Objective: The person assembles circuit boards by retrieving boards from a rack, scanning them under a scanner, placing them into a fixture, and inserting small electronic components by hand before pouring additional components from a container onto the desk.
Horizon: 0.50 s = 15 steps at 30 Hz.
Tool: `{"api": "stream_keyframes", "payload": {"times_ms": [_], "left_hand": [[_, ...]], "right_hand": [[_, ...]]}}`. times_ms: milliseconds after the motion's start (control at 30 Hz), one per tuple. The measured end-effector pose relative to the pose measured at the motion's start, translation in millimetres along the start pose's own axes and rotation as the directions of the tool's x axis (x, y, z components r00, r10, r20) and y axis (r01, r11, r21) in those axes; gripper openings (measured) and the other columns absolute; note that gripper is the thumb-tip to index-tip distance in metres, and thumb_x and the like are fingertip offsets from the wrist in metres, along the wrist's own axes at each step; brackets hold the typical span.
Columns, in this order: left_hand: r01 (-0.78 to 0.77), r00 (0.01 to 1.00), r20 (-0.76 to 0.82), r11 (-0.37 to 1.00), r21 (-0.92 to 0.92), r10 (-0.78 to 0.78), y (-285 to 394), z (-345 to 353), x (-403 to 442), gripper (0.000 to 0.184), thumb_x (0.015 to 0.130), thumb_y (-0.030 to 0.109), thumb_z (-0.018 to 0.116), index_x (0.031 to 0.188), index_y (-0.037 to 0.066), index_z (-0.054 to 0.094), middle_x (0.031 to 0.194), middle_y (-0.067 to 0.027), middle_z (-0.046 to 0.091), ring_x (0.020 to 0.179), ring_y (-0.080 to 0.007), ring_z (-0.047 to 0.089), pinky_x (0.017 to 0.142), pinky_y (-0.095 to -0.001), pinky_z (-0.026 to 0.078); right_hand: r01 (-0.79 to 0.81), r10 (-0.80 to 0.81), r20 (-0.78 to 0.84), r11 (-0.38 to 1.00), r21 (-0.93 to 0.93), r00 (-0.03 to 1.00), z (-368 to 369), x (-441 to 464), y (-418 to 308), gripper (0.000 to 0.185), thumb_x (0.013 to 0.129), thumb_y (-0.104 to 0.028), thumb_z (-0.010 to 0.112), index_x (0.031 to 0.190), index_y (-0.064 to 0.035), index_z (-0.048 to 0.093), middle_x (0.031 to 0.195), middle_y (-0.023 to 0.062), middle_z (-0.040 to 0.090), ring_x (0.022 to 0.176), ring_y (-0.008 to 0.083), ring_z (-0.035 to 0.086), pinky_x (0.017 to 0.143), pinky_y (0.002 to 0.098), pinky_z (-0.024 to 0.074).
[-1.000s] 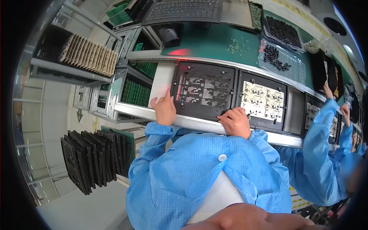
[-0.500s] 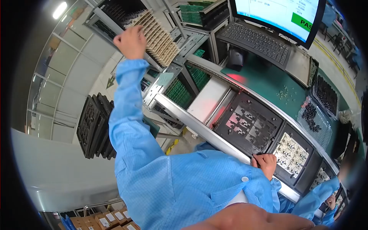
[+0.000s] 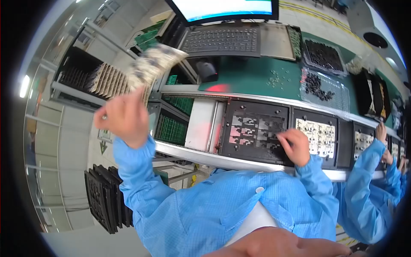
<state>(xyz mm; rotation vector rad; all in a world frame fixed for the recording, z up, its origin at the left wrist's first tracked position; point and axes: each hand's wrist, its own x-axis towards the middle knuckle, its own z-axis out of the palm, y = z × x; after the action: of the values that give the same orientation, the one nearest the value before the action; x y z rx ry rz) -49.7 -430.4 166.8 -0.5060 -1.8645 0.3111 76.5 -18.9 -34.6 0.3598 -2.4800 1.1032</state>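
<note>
My left hand (image 3: 127, 118) is closed on the lower end of a light circuit panel (image 3: 156, 64), which is raised, tilted and blurred by motion. Left of it, a rack holds a row of similar panels (image 3: 112, 81). My right hand (image 3: 296, 146) hovers at the right part of a black fixture (image 3: 254, 128) with cut-outs, its fingers apart and nothing seen in them. Just beyond that hand, a second black fixture holds a populated light board (image 3: 317, 136).
Behind the rail are a keyboard (image 3: 222, 40), a monitor (image 3: 231, 10), a mouse (image 3: 207, 70) and trays of black parts (image 3: 323, 55). Black fixtures (image 3: 107, 197) stand stacked at lower left. A co-worker's sleeve (image 3: 364, 180) reaches in at right.
My left hand has gone from the black fixture to the rack and lifted a panel out. My right hand has moved off the fixture's front edge, over its right part.
</note>
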Motion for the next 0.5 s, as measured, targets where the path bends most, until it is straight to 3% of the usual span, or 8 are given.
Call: {"api": "stream_keyframes", "payload": {"times_ms": [67, 100, 133, 167, 233, 267, 367, 500], "left_hand": [[0.005, 1.0, 0.02, 0.94, -0.341, 0.002, 32.7, -14.7, -8.8, 0.032, 0.076, 0.004, 0.078, 0.097, 0.028, 0.081, 0.078, 0.0099, 0.057, 0.082, -0.0132, 0.058, 0.095, -0.0424, 0.029], [0.01, 1.0, 0.017, 0.861, -0.509, -0.001, 46.8, -14.5, -13.8, 0.033, 0.074, 0.003, 0.078, 0.095, 0.028, 0.082, 0.078, 0.01, 0.057, 0.082, -0.0134, 0.058, 0.095, -0.0429, 0.028], [0.003, 1.0, 0.026, 0.783, -0.623, 0.017, 58.1, -10.8, -18.9, 0.033, 0.074, 0.003, 0.078, 0.095, 0.028, 0.082, 0.079, 0.0102, 0.057, 0.082, -0.0138, 0.058, 0.094, -0.0426, 0.028], [0.001, 0.999, 0.034, 0.691, -0.723, 0.035, 69.1, -5.5, -25.4, 0.033, 0.073, 0.003, 0.079, 0.095, 0.028, 0.082, 0.08, 0.0104, 0.058, 0.082, -0.0141, 0.058, 0.093, -0.0424, 0.028], [-0.001, 0.999, 0.025, 0.568, -0.823, 0.037, 86.9, 8.5, -41.3, 0.033, 0.071, 0.003, 0.081, 0.093, 0.028, 0.081, 0.086, 0.0114, 0.062, 0.082, -0.0139, 0.059, 0.091, -0.0419, 0.029], [-0.006, 0.998, 0.025, 0.534, -0.845, 0.051, 90.6, 16.5, -52.5, 0.033, 0.07, 0.003, 0.083, 0.09, 0.029, 0.079, 0.093, 0.0117, 0.066, 0.084, -0.0132, 0.06, 0.094, -0.0417, 0.03], [0.023, 0.998, 0.046, 0.486, -0.874, 0.036, 92.7, 49.0, -84.8, 0.032, 0.071, 0.003, 0.083, 0.09, 0.028, 0.078, 0.096, 0.011, 0.069, 0.086, -0.0127, 0.062, 0.099, -0.0423, 0.03], [0.076, 0.996, 0.093, 0.45, -0.89, 0.017, 92.0, 82.6, -122.1, 0.026, 0.075, 0.004, 0.082, 0.091, 0.024, 0.076, 0.099, 0.0066, 0.072, 0.096, -0.013, 0.069, 0.104, -0.0428, 0.031]], "right_hand": [[-0.14, 0.133, 0.051, 0.968, 0.209, 0.99, 12.2, 19.7, 3.1, 0.032, 0.099, -0.01, 0.068, 0.13, -0.0008, 0.07, 0.106, 0.0137, 0.075, 0.086, 0.022, 0.071, 0.076, 0.0347, 0.055], [-0.348, 0.316, 0.153, 0.783, 0.516, 0.936, 20.9, 27.8, 5.0, 0.047, 0.109, -0.023, 0.058, 0.151, -0.0008, 0.053, 0.125, 0.0117, 0.073, 0.095, 0.0154, 0.069, 0.082, 0.0312, 0.0543], [-0.416, 0.362, 0.226, 0.632, 0.653, 0.905, 27.8, 35.1, 18.5, 0.06, 0.115, -0.038, 0.043, 0.161, -0.0004, 0.038, 0.135, 0.0113, 0.068, 0.098, 0.0137, 0.068, 0.084, 0.0278, 0.0529], [-0.458, 0.395, 0.291, 0.443, 0.771, 0.872, 33.3, 43.5, 23.3, 0.064, 0.116, -0.047, 0.033, 0.16, -0.0009, 0.038, 0.133, 0.0111, 0.068, 0.094, 0.0132, 0.068, 0.081, 0.0258, 0.0529], [-0.561, 0.435, 0.472, 0.099, 0.822, 0.767, 32.2, 60.3, 26.3, 0.061, 0.116, -0.046, 0.032, 0.156, -0.0014, 0.046, 0.124, 0.0089, 0.071, 0.089, 0.0116, 0.066, 0.078, 0.0259, 0.0535], [-0.569, 0.445, 0.466, 0.126, 0.813, 0.765, 39.3, 55.9, 45.1, 0.053, 0.116, -0.044, 0.039, 0.146, -0.0034, 0.057, 0.114, 0.0045, 0.073, 0.085, 0.0091, 0.065, 0.074, 0.0249, 0.0526], [-0.619, 0.52, 0.459, 0.185, 0.763, 0.721, 49.3, 51.0, 60.8, 0.045, 0.114, -0.04, 0.046, 0.135, -0.0051, 0.065, 0.111, 0.0014, 0.074, 0.083, 0.0069, 0.064, 0.07, 0.0234, 0.0502], [-0.625, 0.639, 0.439, 0.086, 0.776, 0.632, 52.1, 76.6, 26.1, 0.033, 0.112, -0.036, 0.054, 0.12, -0.0078, 0.068, 0.101, -0.0042, 0.072, 0.084, 0.0057, 0.063, 0.067, 0.0222, 0.0456]]}}
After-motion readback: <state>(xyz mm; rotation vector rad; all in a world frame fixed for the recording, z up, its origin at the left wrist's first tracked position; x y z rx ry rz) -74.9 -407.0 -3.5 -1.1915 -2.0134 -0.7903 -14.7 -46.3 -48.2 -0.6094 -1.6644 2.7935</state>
